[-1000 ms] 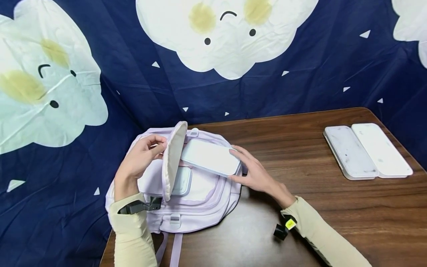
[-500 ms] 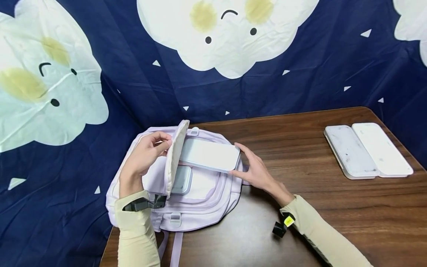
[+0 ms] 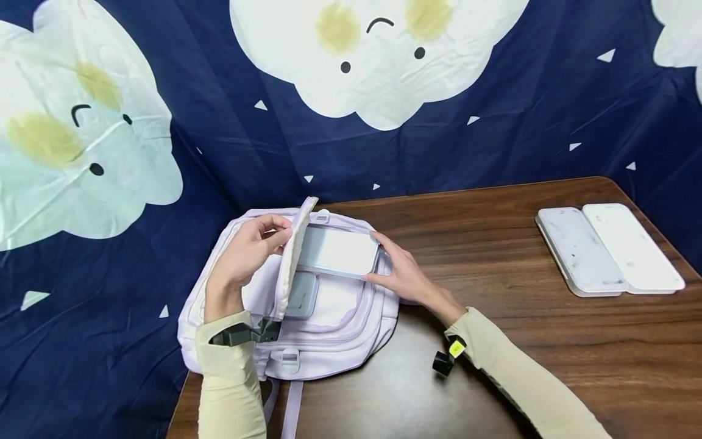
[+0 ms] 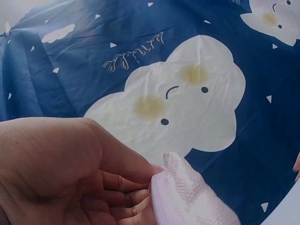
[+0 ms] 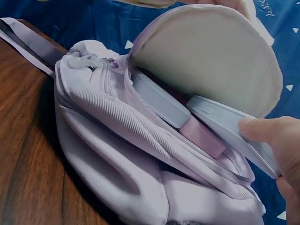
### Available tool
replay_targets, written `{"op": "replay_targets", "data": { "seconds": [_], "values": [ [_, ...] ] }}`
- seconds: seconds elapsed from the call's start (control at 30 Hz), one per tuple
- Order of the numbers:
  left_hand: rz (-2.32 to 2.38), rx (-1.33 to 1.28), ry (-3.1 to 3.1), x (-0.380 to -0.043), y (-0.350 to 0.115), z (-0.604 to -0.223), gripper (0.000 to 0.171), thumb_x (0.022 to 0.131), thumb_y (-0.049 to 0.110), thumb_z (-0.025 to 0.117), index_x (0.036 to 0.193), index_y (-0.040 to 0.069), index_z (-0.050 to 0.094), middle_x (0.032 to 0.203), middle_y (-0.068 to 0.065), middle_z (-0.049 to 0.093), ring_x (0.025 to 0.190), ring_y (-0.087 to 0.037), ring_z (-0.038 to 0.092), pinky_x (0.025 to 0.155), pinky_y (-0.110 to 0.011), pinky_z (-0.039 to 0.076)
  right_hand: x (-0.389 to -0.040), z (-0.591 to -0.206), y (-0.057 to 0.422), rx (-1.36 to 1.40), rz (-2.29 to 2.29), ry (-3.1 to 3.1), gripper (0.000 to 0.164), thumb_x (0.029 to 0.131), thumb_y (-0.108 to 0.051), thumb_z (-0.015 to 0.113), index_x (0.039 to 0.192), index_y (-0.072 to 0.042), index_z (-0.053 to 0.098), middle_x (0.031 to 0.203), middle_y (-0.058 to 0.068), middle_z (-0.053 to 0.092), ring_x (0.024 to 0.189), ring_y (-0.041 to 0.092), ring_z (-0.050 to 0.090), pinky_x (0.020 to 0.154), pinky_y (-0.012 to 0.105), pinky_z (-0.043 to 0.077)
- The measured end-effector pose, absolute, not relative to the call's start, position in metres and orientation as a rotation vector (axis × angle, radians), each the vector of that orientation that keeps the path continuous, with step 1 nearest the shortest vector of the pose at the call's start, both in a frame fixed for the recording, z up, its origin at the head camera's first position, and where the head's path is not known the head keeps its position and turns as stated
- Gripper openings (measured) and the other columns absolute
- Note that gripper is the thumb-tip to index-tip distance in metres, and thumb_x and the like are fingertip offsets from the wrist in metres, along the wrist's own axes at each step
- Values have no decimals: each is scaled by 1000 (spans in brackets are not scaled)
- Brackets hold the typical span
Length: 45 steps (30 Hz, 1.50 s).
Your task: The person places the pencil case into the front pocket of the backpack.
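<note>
Our right hand point(image 3: 404, 277) is clamped, thumb against fingers, on the near end of a white case point(image 3: 342, 253), whose far end reaches into the backpack point(image 3: 329, 358) beneath the raised flap point(image 3: 289, 268); our left hand point(image 3: 241, 257) pinches that flap's edge. We judge the one-ended grip the weak point: the case could tip or slide loose. In the right wrist view, a second case point(image 5: 159, 101) and a pink item point(image 5: 202, 137) sit close by in the backpack, so a corner might snag on either. Should our left pinch slacken, the flap could drop across the case and block it. The two-part case point(image 3: 584, 250), well apart on the table point(image 3: 482, 262), seems out of harm's way.
</note>
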<state>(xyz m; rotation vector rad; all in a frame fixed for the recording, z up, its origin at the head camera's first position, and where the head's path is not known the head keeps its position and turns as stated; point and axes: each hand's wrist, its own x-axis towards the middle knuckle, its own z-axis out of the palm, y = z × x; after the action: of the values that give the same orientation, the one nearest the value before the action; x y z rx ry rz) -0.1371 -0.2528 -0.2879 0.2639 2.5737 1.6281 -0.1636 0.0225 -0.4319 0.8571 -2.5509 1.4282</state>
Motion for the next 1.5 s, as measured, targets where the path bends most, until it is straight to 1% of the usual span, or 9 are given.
{"op": "replay_targets", "data": {
  "seconds": [0.13, 0.27, 0.63, 0.77, 1.0, 1.1, 1.17, 1.3, 1.5],
  "values": [
    [1636, 281, 2576, -138, -251, -288, 12, 94, 1, 51, 101, -9, 53, 85, 4, 55, 69, -5, 56, 68, -22, 52, -171, -432, 10, 894, 1410, -2545, 89, 77, -31, 81, 147, -5, 32, 150, 13, 39, 137, 28, 37, 111, 43, 34],
    [1640, 275, 2573, -137, -250, -289, 12, 95, 1, 51, 101, -9, 53, 86, 2, 54, 69, -6, 55, 68, -22, 52, -179, -433, -4, 927, 1373, -2529, 88, 76, -29, 81, 145, -2, 34, 149, 15, 40, 137, 29, 38, 112, 41, 33],
    [1636, 269, 2575, -135, -251, -290, 14, 95, 3, 52, 102, -9, 53, 85, 2, 54, 70, -7, 56, 69, -23, 51, -190, -432, -32, 946, 1431, -2604, 92, 79, -32, 78, 149, -5, 25, 151, 13, 35, 137, 28, 37, 111, 41, 35],
    [1657, 276, 2559, -136, -250, -291, 14, 95, 3, 52, 102, -9, 53, 86, 1, 54, 70, -7, 56, 68, -23, 51, -193, -431, -40, 957, 1437, -2626, 93, 80, -33, 77, 150, -6, 23, 153, 13, 33, 139, 28, 35, 113, 41, 32],
    [1681, 267, 2543, -136, -250, -291, 14, 95, 3, 50, 103, -9, 52, 86, 1, 54, 69, -6, 55, 68, -22, 51, -191, -431, -46, 906, 1413, -2664, 93, 82, -34, 75, 150, -4, 21, 154, 14, 29, 142, 28, 29, 115, 40, 28],
    [1698, 260, 2536, -134, -251, -289, 14, 95, 3, 50, 103, -9, 52, 86, 3, 54, 70, -5, 55, 68, -21, 51, -182, -426, -44, 845, 1450, -2672, 89, 85, -33, 73, 150, -3, 21, 154, 15, 29, 140, 29, 33, 114, 41, 30],
    [1707, 256, 2535, -133, -252, -288, 15, 95, 3, 50, 103, -9, 52, 85, 4, 55, 70, -5, 55, 68, -21, 51, -176, -423, -41, 814, 1499, -2652, 84, 87, -30, 70, 149, -2, 22, 152, 17, 32, 137, 30, 38, 112, 39, 34],
    [1722, 248, 2526, -133, -251, -288, 14, 95, 3, 50, 103, -7, 52, 85, 5, 55, 70, -4, 55, 68, -20, 51, -163, -421, -31, 859, 1673, -2551, 72, 92, -17, 63, 148, 2, 23, 148, 20, 39, 132, 30, 45, 107, 35, 39],
    [1734, 234, 2537, -132, -253, -291, 11, 95, 3, 51, 102, -5, 53, 86, 6, 56, 70, -4, 55, 67, -20, 51, -149, -429, -24, 996, 1750, -2502, 65, 95, -1, 48, 150, 2, 15, 145, 18, 43, 127, 31, 50, 105, 33, 40]
  ]
}}
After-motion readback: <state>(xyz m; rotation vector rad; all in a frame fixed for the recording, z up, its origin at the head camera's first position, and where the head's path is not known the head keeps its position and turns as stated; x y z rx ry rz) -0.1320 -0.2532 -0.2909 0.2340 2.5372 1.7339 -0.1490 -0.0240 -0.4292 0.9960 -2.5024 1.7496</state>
